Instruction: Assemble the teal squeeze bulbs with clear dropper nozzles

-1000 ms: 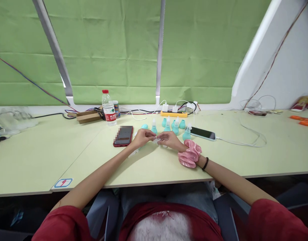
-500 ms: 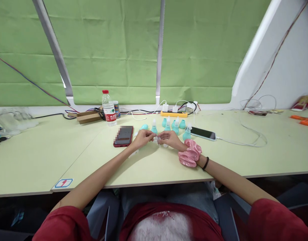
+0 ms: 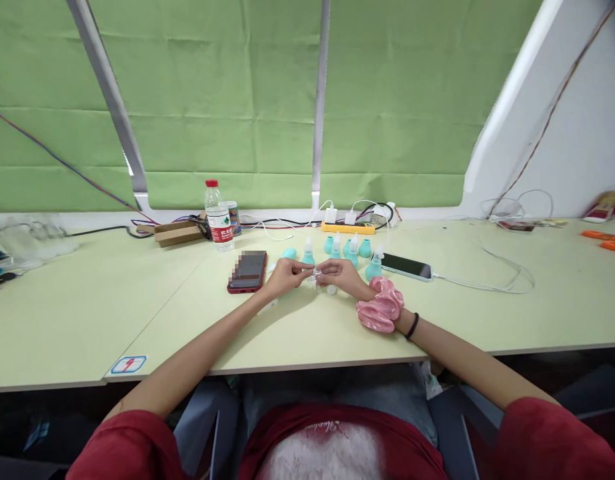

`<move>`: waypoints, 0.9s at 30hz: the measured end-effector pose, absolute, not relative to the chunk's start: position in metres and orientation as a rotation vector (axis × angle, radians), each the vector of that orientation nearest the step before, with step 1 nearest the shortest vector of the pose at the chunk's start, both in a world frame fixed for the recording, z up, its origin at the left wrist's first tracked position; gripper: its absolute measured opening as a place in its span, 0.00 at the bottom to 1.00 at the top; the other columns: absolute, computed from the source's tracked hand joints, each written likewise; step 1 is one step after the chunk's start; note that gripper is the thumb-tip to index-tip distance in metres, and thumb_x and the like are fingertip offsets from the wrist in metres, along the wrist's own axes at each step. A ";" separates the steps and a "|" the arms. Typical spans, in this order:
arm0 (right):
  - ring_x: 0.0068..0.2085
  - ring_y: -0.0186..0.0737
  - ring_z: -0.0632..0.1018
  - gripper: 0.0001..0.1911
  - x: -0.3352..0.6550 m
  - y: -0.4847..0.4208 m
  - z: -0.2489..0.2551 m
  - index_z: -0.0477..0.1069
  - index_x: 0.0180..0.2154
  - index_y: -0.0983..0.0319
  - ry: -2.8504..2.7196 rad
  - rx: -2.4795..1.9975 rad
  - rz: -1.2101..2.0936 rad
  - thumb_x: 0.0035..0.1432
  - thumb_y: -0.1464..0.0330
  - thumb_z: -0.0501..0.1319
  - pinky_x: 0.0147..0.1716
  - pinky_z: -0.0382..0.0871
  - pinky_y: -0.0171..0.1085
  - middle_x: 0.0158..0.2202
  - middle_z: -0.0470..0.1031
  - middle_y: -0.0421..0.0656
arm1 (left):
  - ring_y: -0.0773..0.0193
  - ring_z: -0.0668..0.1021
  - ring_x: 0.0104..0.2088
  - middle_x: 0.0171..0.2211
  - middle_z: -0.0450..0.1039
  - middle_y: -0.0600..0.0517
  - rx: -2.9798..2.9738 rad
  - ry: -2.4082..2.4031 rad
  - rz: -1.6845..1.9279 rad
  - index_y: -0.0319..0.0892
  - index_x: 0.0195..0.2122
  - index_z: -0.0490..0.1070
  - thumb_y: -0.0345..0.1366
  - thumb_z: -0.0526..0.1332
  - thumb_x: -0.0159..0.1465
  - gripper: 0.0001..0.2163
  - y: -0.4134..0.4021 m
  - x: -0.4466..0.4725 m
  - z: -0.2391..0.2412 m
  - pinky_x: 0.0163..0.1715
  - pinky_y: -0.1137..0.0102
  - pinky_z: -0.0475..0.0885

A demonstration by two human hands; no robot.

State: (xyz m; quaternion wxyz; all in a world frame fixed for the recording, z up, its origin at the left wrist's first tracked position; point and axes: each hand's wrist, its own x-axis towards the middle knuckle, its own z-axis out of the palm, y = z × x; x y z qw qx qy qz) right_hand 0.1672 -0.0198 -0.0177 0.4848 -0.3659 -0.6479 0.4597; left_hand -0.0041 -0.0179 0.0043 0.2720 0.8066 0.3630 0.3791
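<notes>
My left hand and my right hand meet over the pale green table, fingertips pinched together on a small clear plastic piece. A white cap-like bit lies just under my right hand. Right behind my hands stand several small teal squeeze bulbs with white tips; one teal bulb lies beside my left hand. A pink scrunchie and a black band sit on my right wrist.
A red phone lies left of my hands, a light blue phone with a white cable to the right. A water bottle, cardboard box and yellow power strip line the back edge.
My hands have stayed together at the same spot, with only small finger shifts on the clear piece.
</notes>
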 end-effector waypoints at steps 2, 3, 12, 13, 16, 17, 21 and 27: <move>0.25 0.35 0.75 0.17 0.167 -0.020 -0.018 0.67 0.29 0.66 -1.565 -0.886 1.128 0.34 0.66 0.66 0.27 0.72 0.35 0.21 0.73 0.40 | 0.76 0.54 0.13 0.09 0.55 0.59 2.166 0.973 1.006 0.30 0.40 0.71 0.44 0.55 0.53 0.21 -0.018 -0.004 0.004 0.14 0.78 0.51; 0.25 0.35 0.75 0.17 0.167 -0.020 -0.018 0.67 0.29 0.66 -1.562 -0.884 1.131 0.34 0.66 0.66 0.27 0.72 0.35 0.21 0.73 0.40 | 0.76 0.53 0.13 0.09 0.54 0.59 2.164 0.971 0.997 0.30 0.40 0.70 0.44 0.55 0.53 0.22 -0.018 -0.004 0.003 0.14 0.78 0.50; 0.25 0.37 0.76 0.17 0.170 -0.018 -0.020 0.67 0.29 0.66 -1.537 -0.860 1.132 0.34 0.65 0.67 0.28 0.72 0.36 0.22 0.74 0.41 | 0.76 0.52 0.15 0.11 0.48 0.61 2.458 0.976 0.998 0.34 0.42 0.70 0.39 0.55 0.54 0.18 -0.021 -0.005 0.003 0.17 0.78 0.49; 0.25 0.37 0.76 0.17 0.170 -0.018 -0.020 0.67 0.29 0.66 -1.530 -0.863 1.131 0.34 0.65 0.67 0.28 0.72 0.37 0.22 0.74 0.41 | 0.76 0.52 0.15 0.11 0.49 0.61 2.486 0.981 0.997 0.35 0.42 0.69 0.38 0.55 0.53 0.18 -0.022 -0.005 0.003 0.17 0.78 0.50; 0.24 0.37 0.76 0.17 0.170 -0.018 -0.020 0.67 0.28 0.66 -1.514 -0.874 1.140 0.34 0.65 0.67 0.28 0.72 0.37 0.22 0.74 0.41 | 0.76 0.54 0.15 0.12 0.51 0.61 2.501 0.995 0.980 0.35 0.43 0.69 0.36 0.57 0.52 0.17 -0.023 -0.004 0.001 0.17 0.78 0.51; 0.24 0.37 0.75 0.17 0.170 -0.018 -0.019 0.67 0.28 0.66 -1.510 -0.876 1.146 0.34 0.65 0.67 0.28 0.72 0.37 0.21 0.74 0.41 | 0.76 0.54 0.15 0.12 0.51 0.61 2.489 0.997 0.980 0.35 0.43 0.69 0.35 0.57 0.51 0.17 -0.023 -0.004 0.001 0.17 0.78 0.51; 0.25 0.37 0.75 0.17 0.170 -0.020 -0.019 0.67 0.28 0.66 -1.502 -0.864 1.167 0.34 0.66 0.67 0.28 0.71 0.37 0.21 0.74 0.41 | 0.76 0.53 0.15 0.12 0.49 0.62 2.414 1.013 1.007 0.34 0.42 0.69 0.36 0.57 0.51 0.18 -0.022 -0.002 -0.002 0.17 0.78 0.50; 0.26 0.37 0.76 0.16 0.171 -0.021 -0.021 0.67 0.29 0.65 -1.530 -0.814 1.199 0.35 0.67 0.66 0.30 0.71 0.39 0.22 0.75 0.41 | 0.76 0.51 0.16 0.12 0.46 0.61 2.349 0.976 1.085 0.31 0.39 0.71 0.40 0.58 0.51 0.19 -0.020 0.001 -0.009 0.16 0.78 0.48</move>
